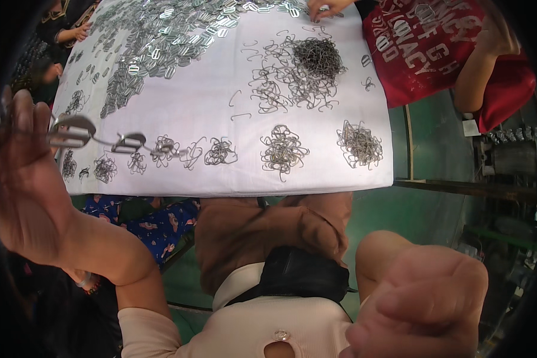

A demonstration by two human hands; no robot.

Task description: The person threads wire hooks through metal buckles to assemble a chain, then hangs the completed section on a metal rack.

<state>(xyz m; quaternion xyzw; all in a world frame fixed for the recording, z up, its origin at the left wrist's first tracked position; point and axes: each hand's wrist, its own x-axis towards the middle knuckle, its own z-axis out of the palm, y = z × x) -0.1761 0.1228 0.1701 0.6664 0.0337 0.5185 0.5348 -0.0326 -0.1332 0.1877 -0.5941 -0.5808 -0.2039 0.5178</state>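
Note:
My left hand (30, 185) is raised at the left edge, close to the camera, its fingers closed on the end of a string of metal slide buckles (74, 130). The string stretches rightward above the table, the buckles joined by thin wire pieces and blurred toward the far end. My right hand (426, 298) is held up at the lower right, very near the camera and out of focus. Its fingers are curled in; whatever they hold, if anything, is hidden. Below the string, small piles of bent wire hooks (221, 151) lie along the table's near edge.
A white-covered table (197, 107) carries a large heap of flat metal buckles (161, 42) and a dense pile of wire hooks (319, 58). A co-worker in red sits at the right, one hand (328, 8) at the far edge. Other people's hands (80, 31) are at the left.

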